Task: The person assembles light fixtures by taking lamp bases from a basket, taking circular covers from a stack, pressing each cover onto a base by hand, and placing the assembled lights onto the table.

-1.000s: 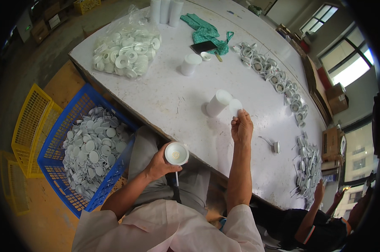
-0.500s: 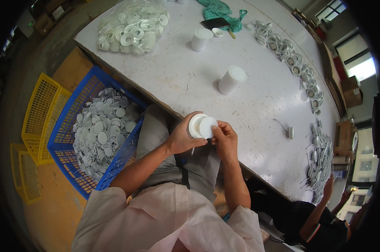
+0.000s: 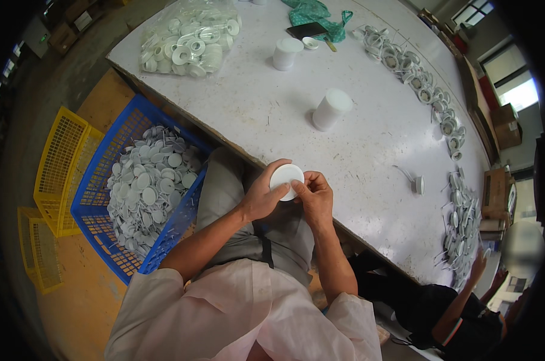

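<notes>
At the table's near edge, above my lap, both my hands hold a round white housing with a flat white disc cover [image 3: 287, 175] on its face. My left hand [image 3: 264, 195] wraps around the left side, its thumb lying on the cover. With its thumb on the lower right of the cover and fingers curled at the edge, my right hand [image 3: 316, 197] closes on the other side. The housing beneath the cover is hidden now. To the right, a single small white round piece with a wire lead [image 3: 418, 185] stands on the table.
A blue basket [image 3: 83, 204] heaped with white round wired pieces is at left, beside yellow crates [image 3: 58, 162]. On the white table [image 3: 254, 114] are stacks of white discs [image 3: 331, 109], a bag of rings [image 3: 191, 45] and rows of wired pieces [image 3: 426, 93]. A co-worker's arm [image 3: 459, 301] is at right.
The disc cover, held partly over the open housing before, now lies across its face. My right hand has shifted slightly left, its thumb now on the cover. My left thumb has moved onto it too.
</notes>
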Demonstrator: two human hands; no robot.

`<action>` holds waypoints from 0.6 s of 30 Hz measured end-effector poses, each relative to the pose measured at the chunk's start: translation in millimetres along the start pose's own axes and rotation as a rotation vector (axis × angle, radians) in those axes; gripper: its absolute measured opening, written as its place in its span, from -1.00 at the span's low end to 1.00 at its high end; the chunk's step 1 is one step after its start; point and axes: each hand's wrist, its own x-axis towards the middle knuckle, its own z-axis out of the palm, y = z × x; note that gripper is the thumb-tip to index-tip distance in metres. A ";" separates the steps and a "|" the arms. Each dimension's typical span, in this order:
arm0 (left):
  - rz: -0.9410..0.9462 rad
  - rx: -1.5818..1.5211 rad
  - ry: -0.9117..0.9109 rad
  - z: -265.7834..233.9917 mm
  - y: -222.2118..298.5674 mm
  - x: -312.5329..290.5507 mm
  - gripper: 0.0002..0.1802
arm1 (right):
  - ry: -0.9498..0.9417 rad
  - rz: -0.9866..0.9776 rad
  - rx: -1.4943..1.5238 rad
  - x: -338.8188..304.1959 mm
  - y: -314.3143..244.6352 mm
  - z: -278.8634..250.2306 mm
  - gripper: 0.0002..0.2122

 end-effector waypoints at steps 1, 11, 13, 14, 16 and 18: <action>0.000 0.000 0.000 0.2 -0.4 -0.8 -0.43 | -0.007 0.007 -0.001 -0.4 0.2 0.2 -0.86; 0.024 0.073 -0.015 3.7 -12.6 -3.1 -0.51 | -0.030 0.143 0.005 -2.0 7.2 -12.8 -0.82; 0.022 0.020 0.023 -2.8 -15.8 -4.3 -0.49 | -0.041 0.087 -0.197 -2.2 7.1 -6.1 -0.81; 0.067 -0.021 0.044 -10.3 -21.2 -5.6 -0.46 | -0.077 0.114 -0.069 -0.9 5.4 -7.1 -0.80; 0.018 -0.080 0.234 -38.2 -39.3 -10.4 -0.43 | 0.044 0.005 -0.129 12.5 5.1 -33.3 -0.76; -0.012 -0.197 0.409 -84.5 -57.1 -14.5 -0.46 | 0.320 -0.316 -0.359 29.6 4.3 -77.4 -0.67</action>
